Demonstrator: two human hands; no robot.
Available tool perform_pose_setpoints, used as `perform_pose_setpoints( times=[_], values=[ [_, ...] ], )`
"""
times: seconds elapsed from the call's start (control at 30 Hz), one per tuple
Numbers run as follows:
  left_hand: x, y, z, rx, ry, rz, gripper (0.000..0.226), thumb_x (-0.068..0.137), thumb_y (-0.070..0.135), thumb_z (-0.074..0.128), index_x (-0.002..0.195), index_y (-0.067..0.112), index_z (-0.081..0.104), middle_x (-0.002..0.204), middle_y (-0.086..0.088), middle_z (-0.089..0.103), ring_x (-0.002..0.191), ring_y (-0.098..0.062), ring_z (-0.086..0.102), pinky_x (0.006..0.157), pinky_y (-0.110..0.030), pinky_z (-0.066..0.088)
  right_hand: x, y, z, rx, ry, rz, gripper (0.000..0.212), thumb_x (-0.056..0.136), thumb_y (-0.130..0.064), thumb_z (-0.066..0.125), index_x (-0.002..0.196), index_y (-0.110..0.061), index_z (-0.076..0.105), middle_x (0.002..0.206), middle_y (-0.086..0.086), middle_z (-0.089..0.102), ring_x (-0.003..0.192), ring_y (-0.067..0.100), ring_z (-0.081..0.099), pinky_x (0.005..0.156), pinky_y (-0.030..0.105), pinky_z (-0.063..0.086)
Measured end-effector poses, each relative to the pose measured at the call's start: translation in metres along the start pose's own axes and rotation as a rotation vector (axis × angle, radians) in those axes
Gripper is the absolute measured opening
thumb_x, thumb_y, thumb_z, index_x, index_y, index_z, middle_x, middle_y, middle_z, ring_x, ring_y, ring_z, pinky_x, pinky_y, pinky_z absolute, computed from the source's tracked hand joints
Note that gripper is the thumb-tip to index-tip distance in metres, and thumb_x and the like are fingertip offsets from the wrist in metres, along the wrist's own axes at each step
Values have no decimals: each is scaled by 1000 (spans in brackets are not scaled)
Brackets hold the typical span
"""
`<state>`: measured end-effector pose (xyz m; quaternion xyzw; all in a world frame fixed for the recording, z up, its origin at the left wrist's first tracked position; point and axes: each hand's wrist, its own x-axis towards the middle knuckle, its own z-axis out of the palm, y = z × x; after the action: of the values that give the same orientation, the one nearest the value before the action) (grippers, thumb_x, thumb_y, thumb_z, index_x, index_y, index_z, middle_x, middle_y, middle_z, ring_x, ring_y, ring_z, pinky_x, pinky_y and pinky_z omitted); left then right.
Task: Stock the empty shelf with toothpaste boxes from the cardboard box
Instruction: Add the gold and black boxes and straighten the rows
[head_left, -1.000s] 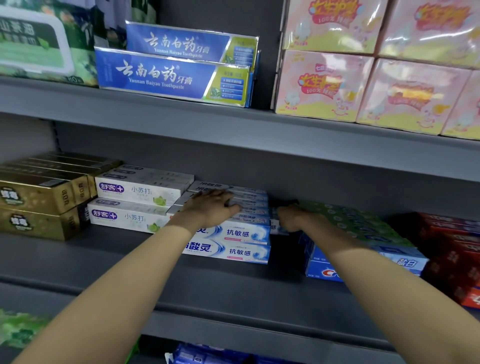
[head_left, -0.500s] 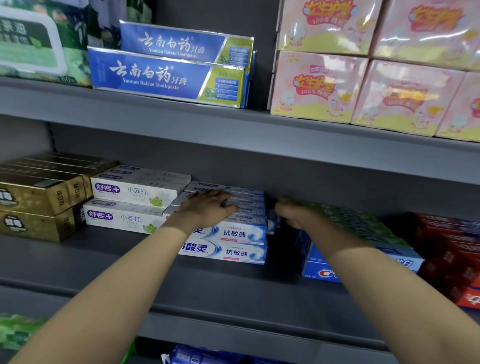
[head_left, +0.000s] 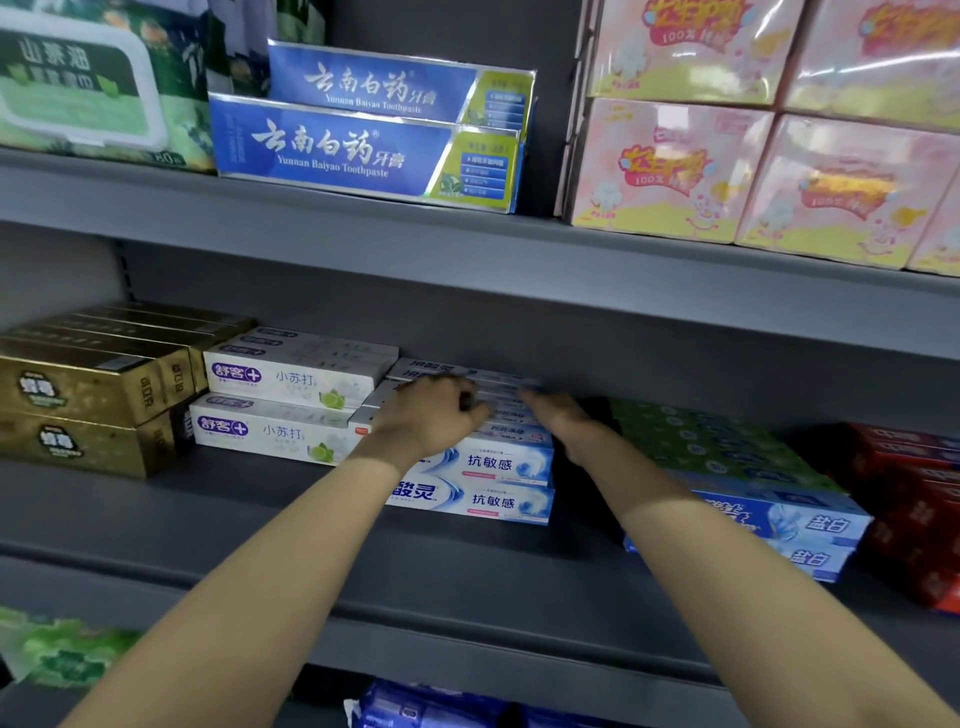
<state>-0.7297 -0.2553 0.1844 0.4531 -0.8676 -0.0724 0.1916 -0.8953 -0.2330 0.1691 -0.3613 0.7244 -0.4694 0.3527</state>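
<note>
Two bare forearms reach from the near edge up to the middle shelf (head_left: 156, 514), where the toothpaste boxes (head_left: 498, 467) lie stacked flat in a white and blue pile. On top of this pile the left hand (head_left: 431, 415) rests with its fingers curled over a box in the upper layer, and I judge that it grips this box. At the right end of the pile the right hand (head_left: 561, 421) is placed, but its fingers are hidden, so I cannot tell if they hold something. Beside the pile on the left stand white boxes (head_left: 291, 384) and gold boxes (head_left: 93, 395); on the right lie green and blue boxes (head_left: 727, 467). Higher and farther, the upper shelf carries blue toothpaste boxes (head_left: 358, 140) and pink packs (head_left: 670, 166). Risk, as I judge it: a push from only one side may turn the upper boxes, so they slide off the pile into the dark gap (head_left: 582, 488) on the right. No cardboard box is in view.
</note>
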Motion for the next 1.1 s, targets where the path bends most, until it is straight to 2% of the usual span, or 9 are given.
perform_pose_setpoints(
  times=[0.1,0.2,0.33,0.47,0.7,0.8,0.9,1.0,1.1],
  values=[
    [-16,0,-1,86,421,6,28,92,34,44,105,23,67,105,-5,69,105,-24,58,94,-32,31,-11,14,-2,70,-1,-17,31,93,-28,54,114,-5,59,115,17,64,90,26,62,71,29,50],
    [-27,-23,1,-82,609,-174,27,92,27,50,113,15,62,119,-10,59,114,-30,48,95,-38,31,-23,29,1,210,8,8,21,89,-32,59,95,-12,63,116,17,64,104,32,61,93,41,48],
    [-36,-46,6,-709,534,-475,42,93,26,52,126,0,47,128,-20,48,118,-36,45,97,-38,36,-34,39,7,413,-11,73,24,87,-37,59,92,-14,63,94,13,68,84,31,64,89,45,49],
    [-41,-45,8,-1037,345,-526,38,97,31,43,124,7,53,113,-5,53,99,-22,47,86,-31,42,-39,39,13,501,-20,111,26,88,-41,54,87,-15,61,80,9,65,71,27,61,72,38,51],
    [-41,-61,7,-998,228,-444,40,94,22,48,132,11,51,126,-6,57,110,-24,53,56,-19,39,-45,29,17,493,5,125,28,91,-41,52,84,-16,62,86,9,66,75,27,62,82,43,51],
    [-45,-63,4,-1018,262,-443,42,94,23,52,134,11,47,126,-2,55,110,-19,52,76,-21,41,-52,25,17,478,67,79,30,92,-45,50,86,-18,62,99,9,67,88,28,64,90,45,49],
    [-55,-66,2,-1018,339,-384,39,95,24,52,131,10,47,124,-3,56,108,-14,49,83,-17,36,-61,25,17,474,145,-135,37,93,-45,50,112,-16,63,119,4,64,107,23,61,99,36,44],
    [-64,-73,1,-1019,210,-226,52,92,22,59,139,12,40,136,1,48,117,-12,46,74,-2,39,-84,31,19,34,157,-347,61,88,-40,60,142,-19,39,134,-3,45,125,14,43,105,28,34],
    [-65,-82,0,-717,23,-40,80,79,26,75,146,19,31,149,6,32,135,-11,34,100,-13,28,-93,37,22,-365,106,-376,90,75,-38,76,148,-23,26,156,4,12,144,19,19,114,30,21]
  ],
)
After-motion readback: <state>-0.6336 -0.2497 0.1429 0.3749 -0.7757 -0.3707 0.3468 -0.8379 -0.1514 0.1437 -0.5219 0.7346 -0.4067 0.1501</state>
